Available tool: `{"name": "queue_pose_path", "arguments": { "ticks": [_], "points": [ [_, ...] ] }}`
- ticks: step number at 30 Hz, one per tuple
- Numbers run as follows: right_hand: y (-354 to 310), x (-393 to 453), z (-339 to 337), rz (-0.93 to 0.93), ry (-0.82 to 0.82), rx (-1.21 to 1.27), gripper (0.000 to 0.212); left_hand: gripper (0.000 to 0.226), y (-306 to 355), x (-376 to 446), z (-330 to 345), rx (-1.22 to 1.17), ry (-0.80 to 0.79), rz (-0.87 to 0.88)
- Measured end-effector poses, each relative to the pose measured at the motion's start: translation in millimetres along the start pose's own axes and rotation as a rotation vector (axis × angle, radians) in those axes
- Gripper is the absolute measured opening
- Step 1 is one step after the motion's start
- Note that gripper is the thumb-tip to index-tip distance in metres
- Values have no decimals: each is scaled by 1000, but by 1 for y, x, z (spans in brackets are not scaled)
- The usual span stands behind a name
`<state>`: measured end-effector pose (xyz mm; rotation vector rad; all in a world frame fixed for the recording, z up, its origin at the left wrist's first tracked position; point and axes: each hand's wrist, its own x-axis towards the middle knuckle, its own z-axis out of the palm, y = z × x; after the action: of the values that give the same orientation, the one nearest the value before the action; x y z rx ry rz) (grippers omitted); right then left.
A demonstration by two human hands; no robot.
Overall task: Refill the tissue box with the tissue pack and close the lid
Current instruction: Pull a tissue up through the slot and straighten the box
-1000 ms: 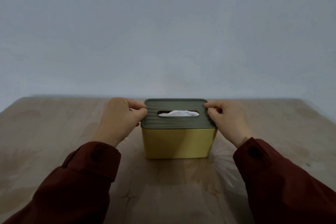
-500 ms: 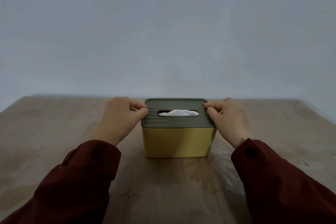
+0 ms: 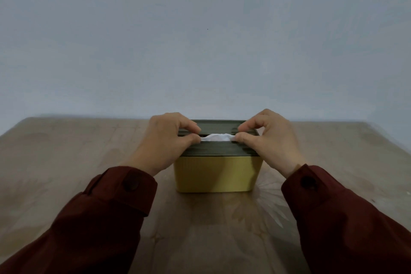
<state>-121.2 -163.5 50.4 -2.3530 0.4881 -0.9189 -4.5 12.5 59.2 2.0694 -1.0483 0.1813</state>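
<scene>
Against a plain grey wall, the yellow rectangular tissue box (image 3: 216, 173) sat mid-table on the glossy brown tabletop (image 3: 55, 162), its ribbed dark-green lid (image 3: 216, 151) seated. The left hand (image 3: 164, 142) and right hand (image 3: 273, 140) each pinched an end of the white tissue (image 3: 216, 137) at the slot. Pulled unevenly, that sheet looked likely to tear or lift the lid.

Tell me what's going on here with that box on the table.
A person is finishing a tissue refill. The yellow tissue box sits on the table with its dark lid already on. The left hand and right hand each pinch an end of the white tissue poking through the lid's slot.
</scene>
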Motion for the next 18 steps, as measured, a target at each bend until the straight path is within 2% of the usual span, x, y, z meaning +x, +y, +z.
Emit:
{"name": "queue_pose_path", "arguments": {
  "ticks": [4, 18],
  "points": [
    [0, 4, 3, -15, -57, -35, 16, 17, 1, 5, 1, 42, -80, 12],
    [1, 5, 5, -47, -119, -56, 14, 5, -2, 17, 4, 114, -137, 26]
  ]
}}
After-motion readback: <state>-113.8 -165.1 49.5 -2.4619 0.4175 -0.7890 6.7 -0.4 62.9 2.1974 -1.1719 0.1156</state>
